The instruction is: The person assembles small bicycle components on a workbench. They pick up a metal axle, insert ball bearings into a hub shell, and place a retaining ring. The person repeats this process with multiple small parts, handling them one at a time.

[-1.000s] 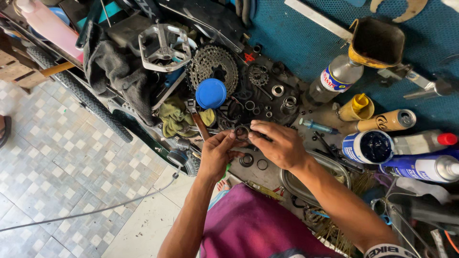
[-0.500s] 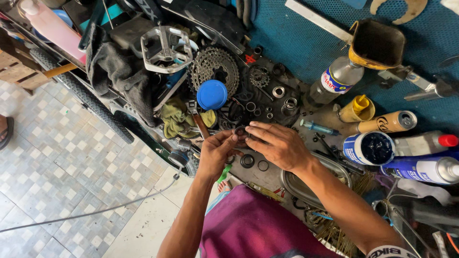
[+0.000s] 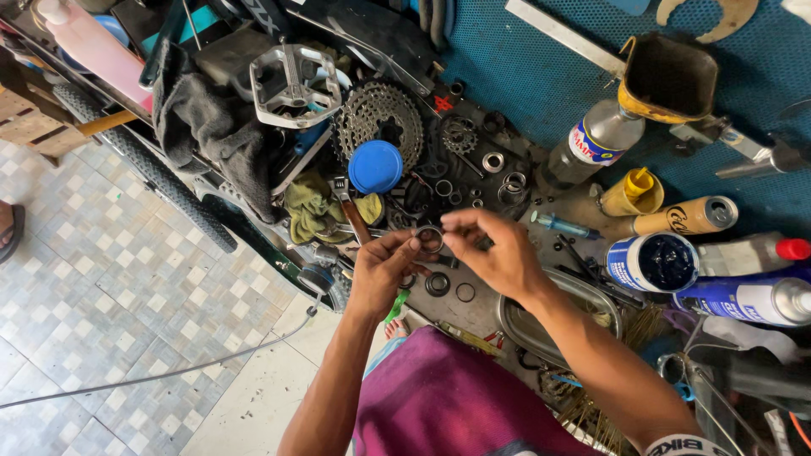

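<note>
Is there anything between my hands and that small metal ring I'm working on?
Nothing visible. The left hand and right hand both pinch the small metal ring directly, holding it above the cluttered workbench, clear of the loose bearings and washers below.

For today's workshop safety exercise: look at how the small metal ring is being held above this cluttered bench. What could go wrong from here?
1. The ring is pinched only by the fingertips of the left hand and right hand; it might slip and vanish among the loose rings and washers below.
2. The open grease tub sits close to the right forearm and could be knocked.
</note>
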